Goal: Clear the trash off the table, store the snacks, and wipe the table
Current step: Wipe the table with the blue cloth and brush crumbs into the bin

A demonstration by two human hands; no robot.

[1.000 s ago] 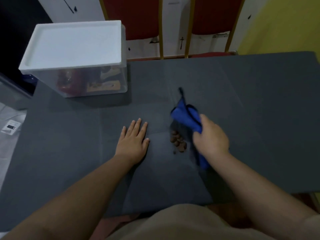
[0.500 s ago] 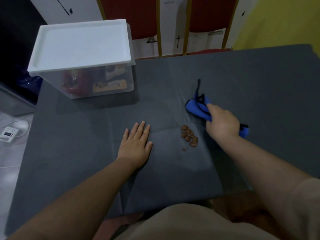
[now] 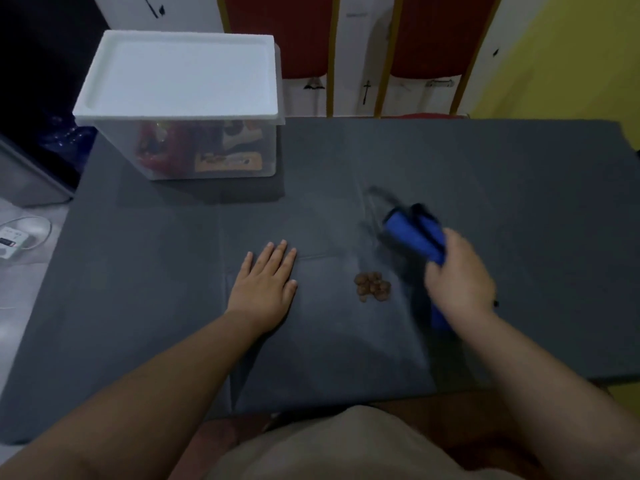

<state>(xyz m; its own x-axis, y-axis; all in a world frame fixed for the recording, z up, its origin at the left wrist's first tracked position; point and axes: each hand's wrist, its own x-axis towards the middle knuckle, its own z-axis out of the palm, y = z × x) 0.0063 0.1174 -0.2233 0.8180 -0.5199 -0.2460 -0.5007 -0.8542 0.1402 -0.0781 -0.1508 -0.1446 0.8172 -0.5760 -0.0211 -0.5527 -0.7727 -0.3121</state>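
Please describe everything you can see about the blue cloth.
The blue cloth looks like soft fabric, bunched or folded into a thick roll with a dark edge or strap along it. The right hand grips its near end, fingers curled round it. The far end points away and to the left, right of the brown crumbs. It is motion-blurred; whether it touches the grey table is unclear.

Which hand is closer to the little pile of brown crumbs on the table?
Right hand, gripping the blue cloth, sits just right of the crumbs; left hand lies flat farther off on their left.
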